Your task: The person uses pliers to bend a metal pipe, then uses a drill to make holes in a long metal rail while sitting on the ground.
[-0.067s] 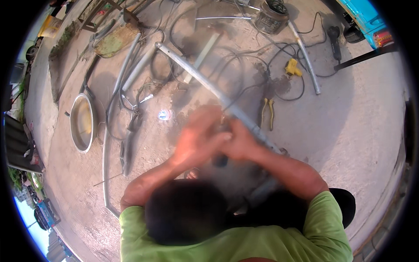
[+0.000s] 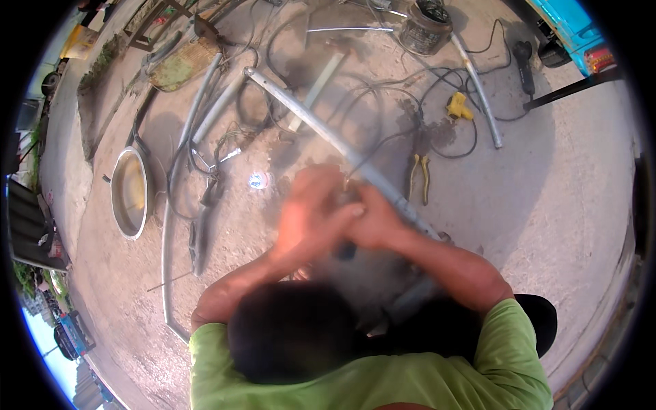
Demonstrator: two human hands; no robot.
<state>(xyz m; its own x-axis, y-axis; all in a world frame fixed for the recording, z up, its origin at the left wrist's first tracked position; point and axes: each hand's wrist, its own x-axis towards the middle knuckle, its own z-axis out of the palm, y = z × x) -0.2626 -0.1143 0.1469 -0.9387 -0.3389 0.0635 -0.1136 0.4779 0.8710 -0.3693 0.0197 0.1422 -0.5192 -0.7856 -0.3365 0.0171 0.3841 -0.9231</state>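
My left hand (image 2: 311,215) and my right hand (image 2: 372,222) are close together just beside a long grey metal pipe (image 2: 321,130), which runs diagonally behind them. Their fingers are curled round something dark that is mostly hidden and blurred, with a small brassy part showing above. Yellow-handled pliers (image 2: 425,184) lie on the concrete beyond my right hand. A small shiny white round item (image 2: 258,180) lies left of my hands.
An oval metal basin (image 2: 117,193), tangled cables (image 2: 471,152) and more pipes (image 2: 488,119) lie around the floor. A yellow tool (image 2: 459,106), a dark bucket (image 2: 417,41) and a black tool (image 2: 524,68) are farther off. A blue object (image 2: 570,34) stands top right.
My left hand and forearm have shifted very slightly to the right. Everything else looks the same.
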